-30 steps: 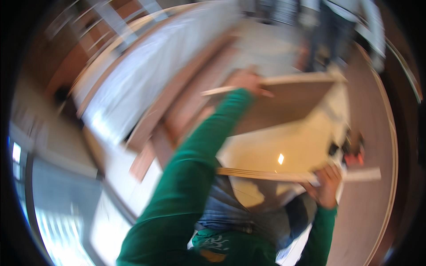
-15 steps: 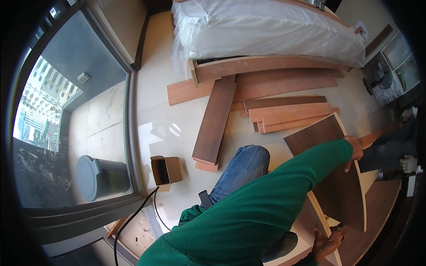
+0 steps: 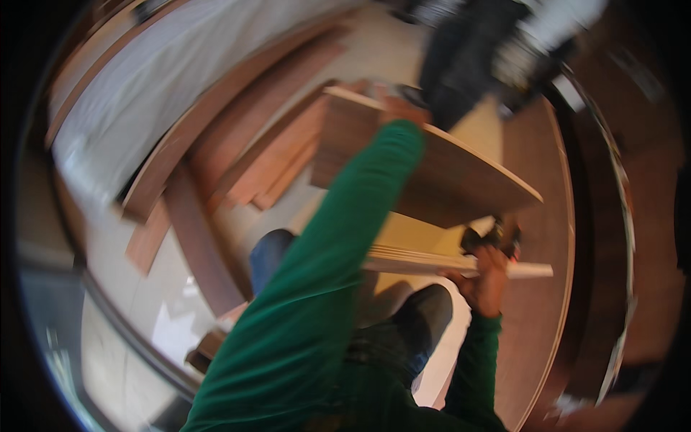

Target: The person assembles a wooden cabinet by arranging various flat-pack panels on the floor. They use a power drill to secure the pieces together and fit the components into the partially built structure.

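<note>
The brown wooden panel (image 3: 439, 173) is being held up in front of the person, tilted, with its long axis running from upper left to lower right; its far corner is pointing toward the upper left, its near corner toward the lower right. It is hanging above the pale floor (image 3: 432, 237), over the person's knees.

Against the picture half a second ago, the view is swinging hard: the window and the small box at the left are no longer showing, the stacked planks (image 3: 252, 165) are now lying at upper left, and the whole scene is blurring.

The left hand (image 3: 403, 111) is reaching far forward on a fully extended green sleeve and is resting at the panel's upper edge; whether its fingers are curling round that edge cannot be told through the blur. The right hand (image 3: 484, 281) is raised on a bent arm and is closing round the end of a pale narrow board (image 3: 432, 263) lying crosswise below the panel.
</note>
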Demonstrator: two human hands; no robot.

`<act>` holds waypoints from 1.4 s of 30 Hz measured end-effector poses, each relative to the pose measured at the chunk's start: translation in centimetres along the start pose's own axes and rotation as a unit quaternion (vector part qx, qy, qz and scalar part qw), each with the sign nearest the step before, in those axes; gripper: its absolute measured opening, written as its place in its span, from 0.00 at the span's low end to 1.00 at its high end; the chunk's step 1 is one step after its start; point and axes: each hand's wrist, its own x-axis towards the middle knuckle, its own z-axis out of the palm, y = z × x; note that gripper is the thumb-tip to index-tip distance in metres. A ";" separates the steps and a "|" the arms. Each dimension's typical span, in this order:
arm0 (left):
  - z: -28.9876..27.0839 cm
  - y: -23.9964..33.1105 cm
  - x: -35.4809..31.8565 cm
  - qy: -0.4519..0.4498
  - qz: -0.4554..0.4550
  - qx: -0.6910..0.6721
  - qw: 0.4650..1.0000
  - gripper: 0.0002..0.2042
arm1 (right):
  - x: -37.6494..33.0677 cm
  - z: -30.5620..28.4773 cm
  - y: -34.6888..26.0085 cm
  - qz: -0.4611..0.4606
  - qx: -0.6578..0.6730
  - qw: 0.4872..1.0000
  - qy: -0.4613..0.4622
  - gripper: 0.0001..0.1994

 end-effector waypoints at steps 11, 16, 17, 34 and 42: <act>-1.6 -2.9 -2.9 -0.038 -0.055 0.014 0.998 0.42 | -1.7 0.1 1.7 0.005 0.111 0.993 -0.047 0.35; -3.2 -4.2 -1.8 -0.119 -0.006 -0.001 0.993 0.46 | -2.0 -1.2 3.9 -0.030 0.080 0.996 0.009 0.34; -3.3 -4.5 -1.7 -0.136 0.012 -0.010 0.991 0.46 | -1.9 -0.6 4.5 -0.033 0.083 0.996 -0.001 0.32; -1.5 -10.0 4.9 -0.249 0.208 -0.067 0.944 0.45 | -6.6 0.0 6.0 0.013 -0.024 0.986 0.167 0.35; -1.9 -9.2 4.7 -0.195 0.210 -0.081 0.955 0.41 | -13.9 -3.4 8.5 0.169 -0.129 0.948 0.235 0.37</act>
